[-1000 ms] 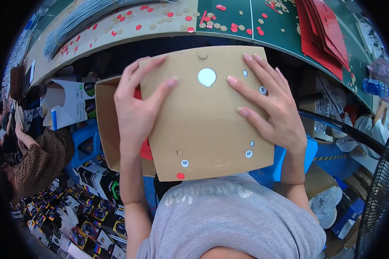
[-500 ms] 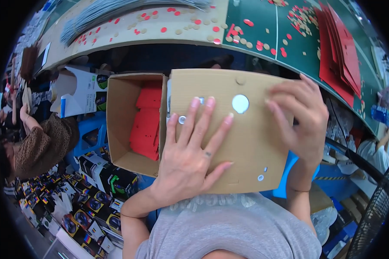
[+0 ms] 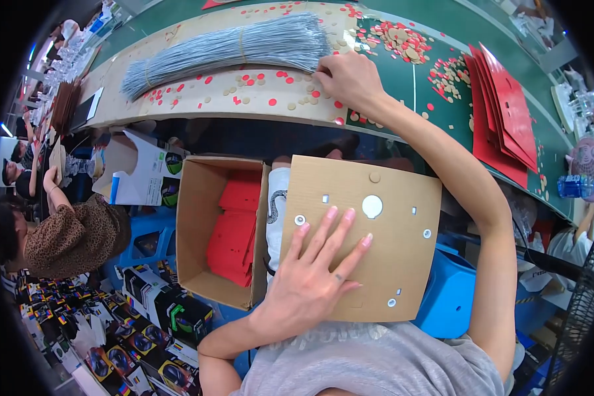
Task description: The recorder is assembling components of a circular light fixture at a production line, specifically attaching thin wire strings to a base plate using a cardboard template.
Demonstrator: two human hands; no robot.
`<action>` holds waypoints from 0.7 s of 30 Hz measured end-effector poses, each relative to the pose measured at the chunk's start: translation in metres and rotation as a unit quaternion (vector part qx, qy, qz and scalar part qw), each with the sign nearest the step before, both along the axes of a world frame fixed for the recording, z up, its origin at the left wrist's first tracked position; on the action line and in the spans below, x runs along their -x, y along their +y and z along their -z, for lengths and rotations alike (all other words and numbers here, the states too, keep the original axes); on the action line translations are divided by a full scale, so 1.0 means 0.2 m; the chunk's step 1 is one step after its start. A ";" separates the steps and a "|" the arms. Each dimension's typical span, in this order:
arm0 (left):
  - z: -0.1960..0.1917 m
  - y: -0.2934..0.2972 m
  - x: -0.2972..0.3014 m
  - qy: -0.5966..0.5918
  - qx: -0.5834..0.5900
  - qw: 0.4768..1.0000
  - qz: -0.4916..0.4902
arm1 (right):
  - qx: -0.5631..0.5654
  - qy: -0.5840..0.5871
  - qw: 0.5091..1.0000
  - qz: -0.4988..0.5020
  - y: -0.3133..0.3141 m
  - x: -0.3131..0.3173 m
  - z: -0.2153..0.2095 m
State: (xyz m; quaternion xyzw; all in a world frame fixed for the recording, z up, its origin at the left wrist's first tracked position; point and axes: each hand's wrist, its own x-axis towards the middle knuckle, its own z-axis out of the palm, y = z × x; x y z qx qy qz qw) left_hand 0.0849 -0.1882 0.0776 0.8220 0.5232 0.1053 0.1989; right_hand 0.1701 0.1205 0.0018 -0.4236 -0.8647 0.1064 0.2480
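A tan cardboard sheet (image 3: 402,264) with a large round hole, small slots and several white-ringed eyelets lies across my lap. My left hand (image 3: 310,284) rests flat on its left part, fingers spread. Through the round hole something white shows. Across the table, my right hand (image 3: 353,78) reaches to the right end of a long bundle of thin grey wires (image 3: 228,49). Its fingers are pinched together at the wire tips, and how many wires they grip cannot be made out. Bands wrap the bundle.
An open carton (image 3: 188,224) holding red folded pieces (image 3: 234,237) stands left of my lap. Red and tan discs (image 3: 399,43) litter the table. Red sheets (image 3: 505,109) stand at the right. A blue stool (image 3: 447,297) is beside me; a person (image 3: 79,231) works at left.
My right hand has left the cardboard's right edge and stretched forward to the wire bundle. My left hand stays on the sheet. The view has shifted, showing more of the table.
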 end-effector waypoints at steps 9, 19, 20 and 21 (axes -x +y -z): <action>0.01 0.06 0.05 -0.030 0.002 0.999 0.027 | 0.124 0.179 0.970 0.108 -0.25 -0.50 -0.14; -0.04 0.13 0.05 0.012 0.020 0.997 0.080 | -0.010 0.809 0.561 0.174 -1.35 -1.56 -0.09; -0.04 0.14 0.05 0.020 0.019 0.995 0.094 | -0.025 0.823 0.549 0.143 -1.49 -1.64 -0.14; -0.04 0.13 0.05 0.031 0.000 0.995 0.097 | -0.075 0.832 0.526 0.160 -1.60 -1.68 -0.21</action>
